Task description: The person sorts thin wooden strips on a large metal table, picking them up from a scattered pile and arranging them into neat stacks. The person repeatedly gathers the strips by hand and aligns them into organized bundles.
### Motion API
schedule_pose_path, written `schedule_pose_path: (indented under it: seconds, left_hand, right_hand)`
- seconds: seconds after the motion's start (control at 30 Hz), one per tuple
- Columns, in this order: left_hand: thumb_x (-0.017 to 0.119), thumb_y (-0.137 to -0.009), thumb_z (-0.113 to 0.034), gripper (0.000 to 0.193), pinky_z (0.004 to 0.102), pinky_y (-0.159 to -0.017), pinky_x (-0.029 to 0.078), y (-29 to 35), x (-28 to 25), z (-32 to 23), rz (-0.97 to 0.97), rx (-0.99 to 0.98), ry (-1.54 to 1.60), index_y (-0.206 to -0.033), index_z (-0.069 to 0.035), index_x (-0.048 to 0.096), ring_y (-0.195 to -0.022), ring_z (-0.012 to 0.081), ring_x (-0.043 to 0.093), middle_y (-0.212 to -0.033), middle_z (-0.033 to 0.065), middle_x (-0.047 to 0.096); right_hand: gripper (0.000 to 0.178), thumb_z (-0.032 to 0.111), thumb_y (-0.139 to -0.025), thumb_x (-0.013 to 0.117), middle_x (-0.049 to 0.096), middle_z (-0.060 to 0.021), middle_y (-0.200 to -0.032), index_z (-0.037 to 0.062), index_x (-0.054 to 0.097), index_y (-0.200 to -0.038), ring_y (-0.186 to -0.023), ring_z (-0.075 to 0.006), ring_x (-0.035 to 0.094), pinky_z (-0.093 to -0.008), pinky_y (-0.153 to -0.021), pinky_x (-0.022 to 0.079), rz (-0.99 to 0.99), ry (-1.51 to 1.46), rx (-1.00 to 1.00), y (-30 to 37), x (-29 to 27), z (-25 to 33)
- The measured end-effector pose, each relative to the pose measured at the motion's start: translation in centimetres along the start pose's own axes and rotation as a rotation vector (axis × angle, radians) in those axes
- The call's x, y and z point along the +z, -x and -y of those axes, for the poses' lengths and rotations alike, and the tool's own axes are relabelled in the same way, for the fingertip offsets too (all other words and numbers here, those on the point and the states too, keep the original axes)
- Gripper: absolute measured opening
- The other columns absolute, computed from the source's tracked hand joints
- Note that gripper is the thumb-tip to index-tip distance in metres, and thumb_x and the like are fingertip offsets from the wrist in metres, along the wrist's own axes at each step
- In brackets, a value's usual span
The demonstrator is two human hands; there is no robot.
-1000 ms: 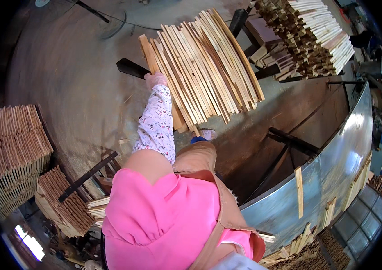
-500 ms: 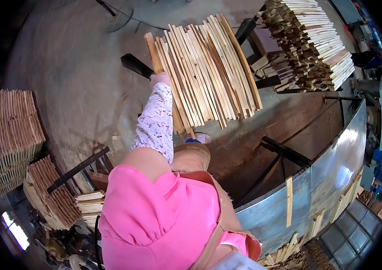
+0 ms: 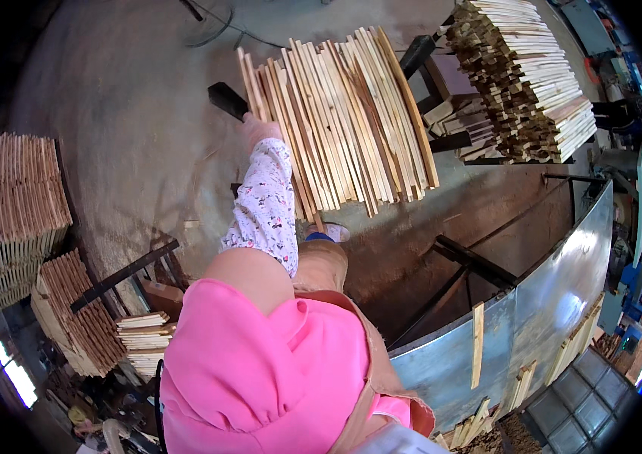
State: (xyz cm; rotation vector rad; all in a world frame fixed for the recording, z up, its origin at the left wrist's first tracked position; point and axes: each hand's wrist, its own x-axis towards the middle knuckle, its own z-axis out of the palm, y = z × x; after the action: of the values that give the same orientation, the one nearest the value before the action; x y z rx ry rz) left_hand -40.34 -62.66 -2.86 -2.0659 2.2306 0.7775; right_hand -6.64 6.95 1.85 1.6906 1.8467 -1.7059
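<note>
A layer of long, narrow wooden strips [image 3: 344, 121] lies side by side ahead of me, on a rack with dark metal arms. My left hand [image 3: 259, 132], in a flowered sleeve cuff, is closed at the left edge of this layer. It grips wooden strips [image 3: 248, 79] that lean a little away from the others at their far ends. The fingertips are partly hidden, so how many strips it holds is unclear. My right hand is out of the picture.
A dark metal arm [image 3: 228, 101] juts out left of the strips. A tall stack of strips [image 3: 525, 83] stands at the far right. On the right, a curved-looking metal tabletop [image 3: 503, 333] carries loose strips. More stacks [image 3: 18, 189] stand at the left, near a dark metal bar [image 3: 126, 274].
My left hand has shifted slightly left and up. The strips at the layer's left edge have turned and tilted outward at the far end, now showing narrow faces. My view has moved slightly.
</note>
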Motion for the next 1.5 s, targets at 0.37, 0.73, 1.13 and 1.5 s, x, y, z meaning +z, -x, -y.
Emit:
schedule_pose_path:
  seconds: [0.37,0.73,1.13,1.5]
  left_hand:
    - [0.070,-0.098,-0.038,0.053,0.0509,-0.096,0.063,-0.7,4.5,2.2,0.088,-0.074,-0.199,-0.141,-0.008,0.059,-0.121,0.0373,0.074,-0.144,0.0209,0.067]
    - [0.063,-0.101,-0.032,0.064,0.0461,-0.111,0.052,-1.0,7.0,3.3,0.027,0.031,-0.201,-0.157,-0.007,0.047,-0.140,0.0395,0.058,-0.148,0.0293,0.061]
    - [0.067,-0.103,-0.015,0.054,0.0478,-0.103,0.060,-0.1,5.7,1.4,0.079,-0.056,-0.022,-0.151,-0.001,0.046,-0.126,0.0404,0.071,-0.138,0.0261,0.069]
    - [0.063,-0.100,-0.018,0.039,0.0496,-0.104,0.058,-6.7,10.8,5.9,0.144,-0.198,0.116,-0.132,0.003,0.069,-0.123,0.0426,0.072,-0.126,0.0301,0.074]
  right_hand:
    - [0.054,0.037,-0.104,0.069,0.067,-0.0149,-0.129,-0.0030,0.058,-0.138,-0.115,-0.0285,0.066,-0.0467,-0.102,0.055,-0.082,-0.003,0.090,0.6,-2.7,-2.8]
    - [0.054,0.038,-0.104,0.069,0.067,-0.0150,-0.129,-0.0029,0.058,-0.139,-0.116,-0.0284,0.066,-0.0470,-0.103,0.055,-0.115,0.035,0.141,1.4,-3.4,-2.9]
    - [0.055,0.038,-0.104,0.069,0.067,-0.0152,-0.129,-0.0028,0.058,-0.139,-0.116,-0.0283,0.066,-0.0473,-0.103,0.055,-0.098,0.055,0.159,0.8,-3.6,-2.5]
    - [0.056,0.039,-0.104,0.070,0.067,-0.0153,-0.129,-0.0027,0.058,-0.140,-0.116,-0.0283,0.066,-0.0476,-0.103,0.055,-0.180,0.033,0.176,2.8,-4.9,-4.0]
